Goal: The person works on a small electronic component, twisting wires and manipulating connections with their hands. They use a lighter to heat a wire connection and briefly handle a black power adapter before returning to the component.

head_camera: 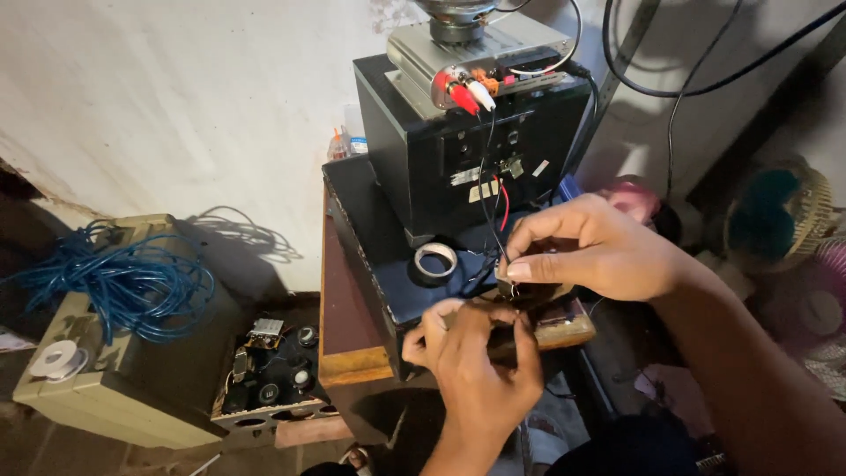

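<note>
Left hand: the left hand (476,353) sits at the near edge of the tabletop (348,335), fingers curled tight around a small dark part (529,291) from below; I cannot make out what the part is, as the fingers hide most of it.
Right hand: the right hand (590,247) comes in from the right, above the left one; thumb and forefinger are pinched shut on the top of the same small dark part, the other fingers bent loosely; the two hands almost touch.
Wires: thin black and red wires (492,198) hang from the back of the black box (441,150) down to the spot between the hands.
Black box: it stands at the far edge of the tabletop on a flat dark case (370,238); a silver unit (476,48) with red and white plugs (467,92) rests on top of it.
Tape: a roll of tape (436,260) lies flat on the dark case, just left of the right hand.
Wooden block: a small wooden block (564,326) shows just under the hands at the near right corner.
Left of the tabletop: a beige casing (115,388) carries a tangle of blue cable (123,282) and a small white spool (57,360); beside it, a tray of small parts (273,370) sits low, near the tabletop's left edge.
</note>
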